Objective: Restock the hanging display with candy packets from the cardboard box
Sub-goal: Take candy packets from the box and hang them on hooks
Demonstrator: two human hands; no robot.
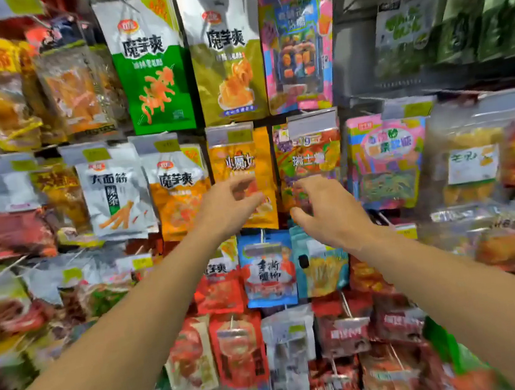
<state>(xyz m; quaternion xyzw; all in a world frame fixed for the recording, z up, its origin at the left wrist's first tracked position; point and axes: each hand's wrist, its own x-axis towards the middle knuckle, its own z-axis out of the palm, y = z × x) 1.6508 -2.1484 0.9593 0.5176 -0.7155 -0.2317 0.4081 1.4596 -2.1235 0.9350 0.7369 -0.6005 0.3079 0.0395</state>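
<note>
Here, I am watching the left hand [230,206] reaching up at the hanging display, its fingers loosely curled against the front of an orange packet [242,177]; whether it is actually pinching the packet, I cannot tell. Just beside it, the right hand [325,210] is hovering with fingers spread and bent, holding nothing, in front of a purple and orange packet [308,158]. Below the hands, a blue packet [267,268] and a teal packet [320,268] are hanging side by side. Above, a green packet [150,65] is hanging beside an olive packet [225,58]. No cardboard box is showing.
</note>
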